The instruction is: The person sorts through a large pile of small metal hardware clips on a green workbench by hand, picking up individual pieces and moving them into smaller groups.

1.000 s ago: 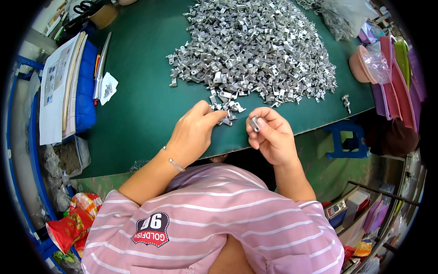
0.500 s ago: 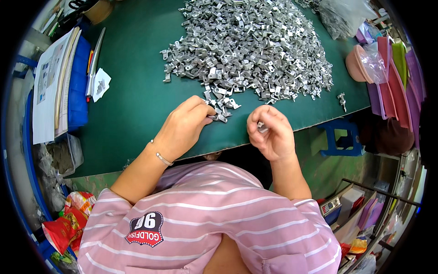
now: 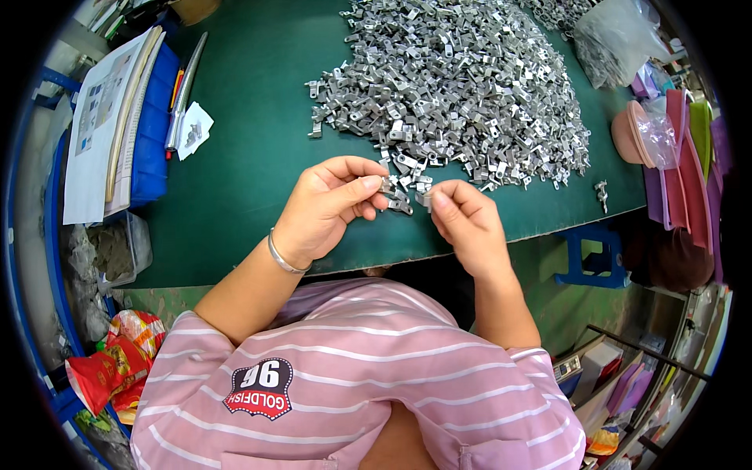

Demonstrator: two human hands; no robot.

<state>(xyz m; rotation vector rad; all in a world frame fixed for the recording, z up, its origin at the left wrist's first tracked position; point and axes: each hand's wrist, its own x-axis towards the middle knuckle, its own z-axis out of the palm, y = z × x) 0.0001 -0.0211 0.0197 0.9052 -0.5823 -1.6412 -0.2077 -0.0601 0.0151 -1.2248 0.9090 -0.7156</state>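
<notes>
Person's left fingers (image 3: 360,188) pinching small metal piece (image 3: 386,186); right fingers (image 3: 445,207) gripping metal bracket (image 3: 424,200); loose pieces (image 3: 402,205) between, on green tabletop (image 3: 251,102); big silver heap (image 3: 462,86) beyond.

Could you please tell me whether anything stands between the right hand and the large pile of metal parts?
Nothing visible does: only green tabletop separates the right hand from the large pile of metal parts. The small loose cluster near its fingertips lies to the left, off the direct line.
</notes>
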